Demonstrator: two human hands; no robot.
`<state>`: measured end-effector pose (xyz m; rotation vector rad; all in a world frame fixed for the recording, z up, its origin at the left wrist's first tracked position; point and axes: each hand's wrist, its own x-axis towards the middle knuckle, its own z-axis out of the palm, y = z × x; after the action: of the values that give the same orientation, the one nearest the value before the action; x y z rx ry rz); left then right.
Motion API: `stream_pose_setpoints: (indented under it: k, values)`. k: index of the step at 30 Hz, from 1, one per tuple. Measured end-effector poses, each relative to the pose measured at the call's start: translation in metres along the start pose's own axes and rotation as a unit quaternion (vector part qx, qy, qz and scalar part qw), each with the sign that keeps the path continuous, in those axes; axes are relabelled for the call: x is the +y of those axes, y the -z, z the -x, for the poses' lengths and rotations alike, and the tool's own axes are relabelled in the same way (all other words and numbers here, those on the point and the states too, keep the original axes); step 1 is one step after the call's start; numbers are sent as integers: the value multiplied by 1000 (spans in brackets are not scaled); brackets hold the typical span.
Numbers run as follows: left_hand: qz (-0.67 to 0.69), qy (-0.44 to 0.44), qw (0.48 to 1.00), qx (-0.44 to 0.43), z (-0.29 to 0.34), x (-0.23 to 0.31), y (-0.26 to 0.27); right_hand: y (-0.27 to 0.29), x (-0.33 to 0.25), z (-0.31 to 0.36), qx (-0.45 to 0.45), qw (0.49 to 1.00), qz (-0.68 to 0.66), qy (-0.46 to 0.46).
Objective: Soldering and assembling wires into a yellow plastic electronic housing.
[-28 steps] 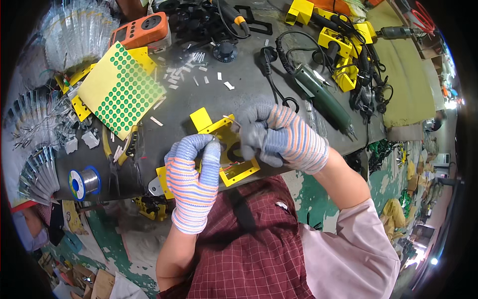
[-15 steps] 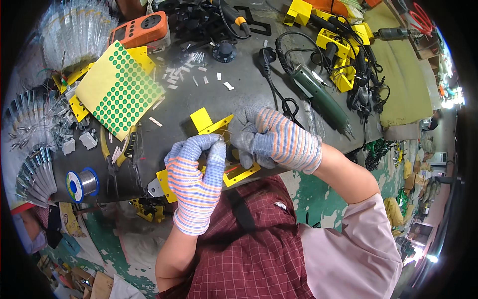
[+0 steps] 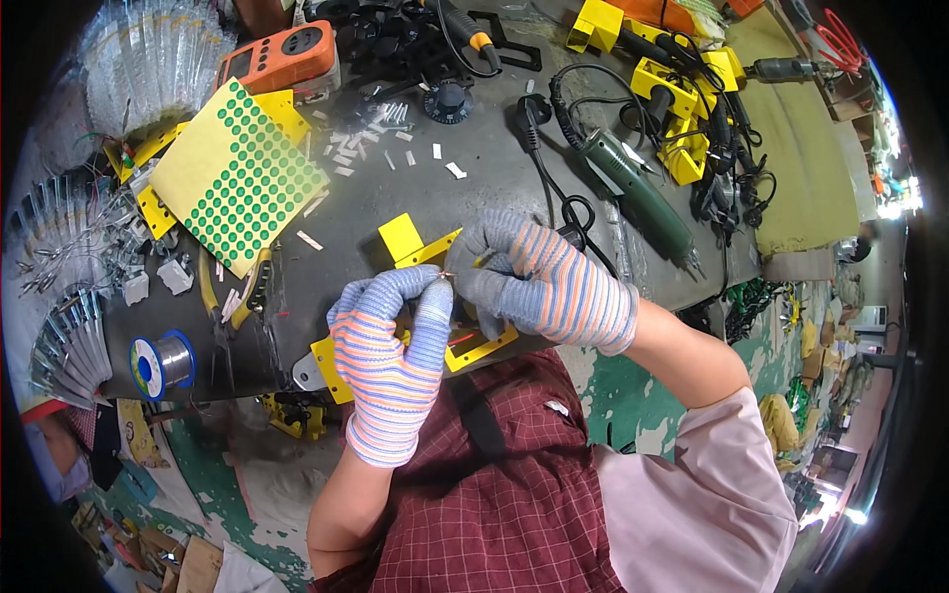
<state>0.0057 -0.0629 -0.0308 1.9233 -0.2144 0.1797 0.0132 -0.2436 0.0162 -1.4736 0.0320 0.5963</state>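
Both my hands wear striped knit gloves with grey-blue fingers. The thumb and forefinger of my left hand [image 3: 388,346] are pinched on a thin, coppery wire end [image 3: 447,275]. My right hand [image 3: 539,282] is closed too, its fingertips meeting the same wire end from the right. Below and behind the hands lies a yellow metal bracket [image 3: 400,239] with punched holes, at the table's near edge. Its middle is hidden by my hands. A short stretch of red wire [image 3: 461,340] shows inside the bracket.
Left of my hands are yellow-handled pliers [image 3: 259,287], a solder spool [image 3: 164,366] and a sheet of green round stickers [image 3: 242,178]. A green corded power tool [image 3: 638,193] lies to the right. Farther back sit an orange meter [image 3: 282,57], a black knob [image 3: 448,102] and small white strips [image 3: 361,143].
My right hand's fingers have shifted left and drawn together at my left fingertips. The coppery wire end now shows between them. My left hand has hardly moved.
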Motion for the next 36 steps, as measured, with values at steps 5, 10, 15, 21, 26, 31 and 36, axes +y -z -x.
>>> stream_pose_setpoints:
  k: [5,10,15,21,26,31,36]
  values:
    - [10,26,1000,4,3,-3,-2,-1,4,-1,29,996,61,55]
    - [-8,-28,999,15,1,-5,-3,1,-2,-1,32,993,104,37]
    - [-16,-49,998,18,0,-4,-3,-2,3,1,46,994,95,42]
    - [-25,-49,998,8,0,-4,-2,-4,2,2,50,993,98,38]
    - [-142,-7,989,42,15,-16,-7,-5,3,2,75,966,217,122]
    - [-124,-75,989,-6,0,0,0,-5,4,2,95,950,263,137]
    - [-185,-160,969,18,-3,-6,3,-5,4,3,99,943,282,148]
